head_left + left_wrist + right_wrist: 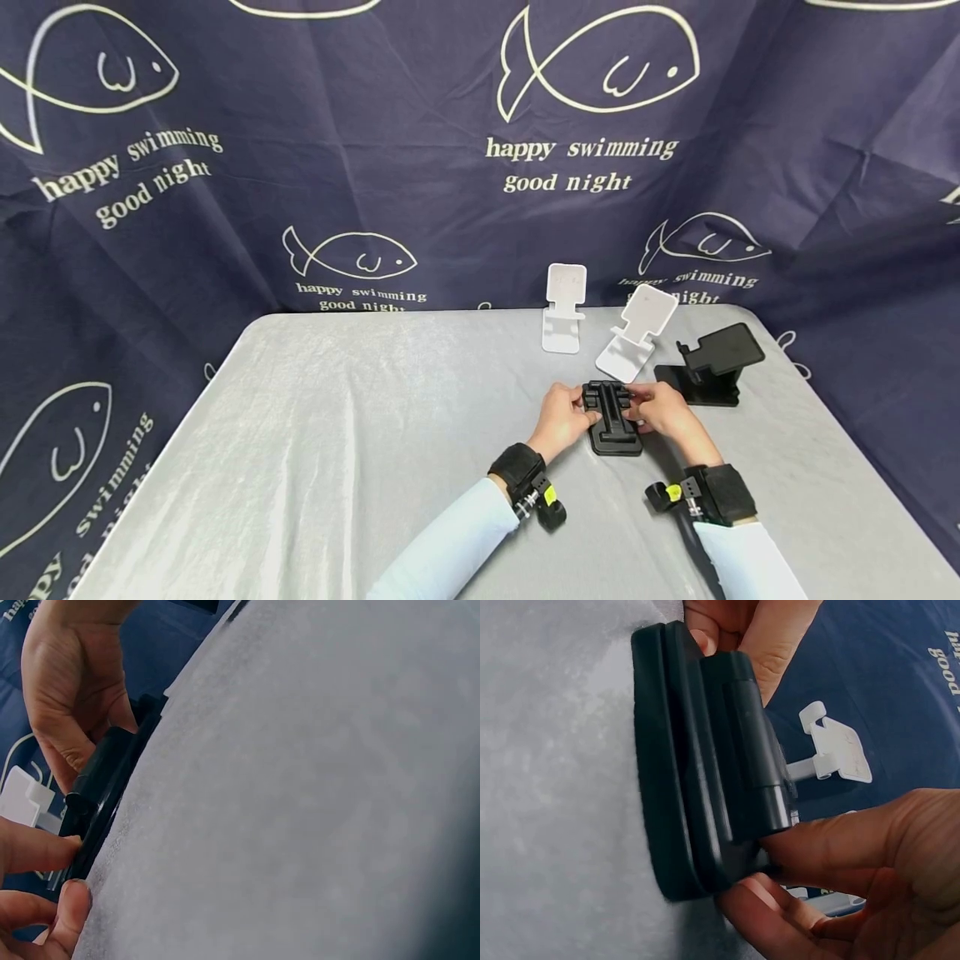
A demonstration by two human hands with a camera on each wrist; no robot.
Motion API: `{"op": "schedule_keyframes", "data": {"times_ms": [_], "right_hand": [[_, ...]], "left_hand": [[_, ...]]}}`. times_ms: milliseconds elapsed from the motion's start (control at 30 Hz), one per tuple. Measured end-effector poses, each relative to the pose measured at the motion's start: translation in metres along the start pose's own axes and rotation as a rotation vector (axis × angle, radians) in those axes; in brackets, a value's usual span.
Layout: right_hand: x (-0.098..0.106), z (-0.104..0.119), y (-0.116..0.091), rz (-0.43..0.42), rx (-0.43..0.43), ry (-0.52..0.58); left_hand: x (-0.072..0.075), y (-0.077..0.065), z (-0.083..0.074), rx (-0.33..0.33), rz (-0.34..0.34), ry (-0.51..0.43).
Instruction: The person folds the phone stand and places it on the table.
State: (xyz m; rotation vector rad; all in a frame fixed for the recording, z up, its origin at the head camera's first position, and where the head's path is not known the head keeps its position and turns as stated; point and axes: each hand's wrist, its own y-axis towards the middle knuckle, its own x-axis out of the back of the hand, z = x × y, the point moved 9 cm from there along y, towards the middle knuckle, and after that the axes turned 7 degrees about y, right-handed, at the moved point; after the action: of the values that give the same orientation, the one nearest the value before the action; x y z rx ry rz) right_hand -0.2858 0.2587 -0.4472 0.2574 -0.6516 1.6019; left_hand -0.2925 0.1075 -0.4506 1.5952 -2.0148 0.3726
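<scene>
A folded black phone stand [613, 423] lies flat near the middle-right of the table, its hinged arm folded down along the base. My left hand [561, 419] grips its left edge between thumb and fingers. On the opposite edge, my right hand [663, 410] pinches it the same way. Seen from the right wrist, the stand [682, 765] shows two stacked plates and a thick round hinge, with the right thumb and fingers at its lower end. In the left wrist view, the left fingertips [73, 904] hold the near end of the stand.
Two white phone stands stand unfolded behind the hands, one upright [566, 287] and one turned at an angle [648, 312]. An unfolded black phone stand [723, 350] is right beside the right hand. A grey cloth covers the table [390, 433]; a dark blue curtain [420, 150] hangs behind.
</scene>
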Motion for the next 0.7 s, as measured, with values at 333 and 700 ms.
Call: {"op": "schedule_keyframes", "data": {"times_ms": [333, 700], "right_hand": [[-0.001, -0.002, 0.000, -0.005, -0.007, 0.005], [0.003, 0.013, 0.000, 0.095, 0.075, -0.046]], "left_hand": [[-0.002, -0.001, 0.005, 0.033, 0.005, -0.009], [0.005, 0.010, 0.010, 0.113, 0.129, -0.069]]}}
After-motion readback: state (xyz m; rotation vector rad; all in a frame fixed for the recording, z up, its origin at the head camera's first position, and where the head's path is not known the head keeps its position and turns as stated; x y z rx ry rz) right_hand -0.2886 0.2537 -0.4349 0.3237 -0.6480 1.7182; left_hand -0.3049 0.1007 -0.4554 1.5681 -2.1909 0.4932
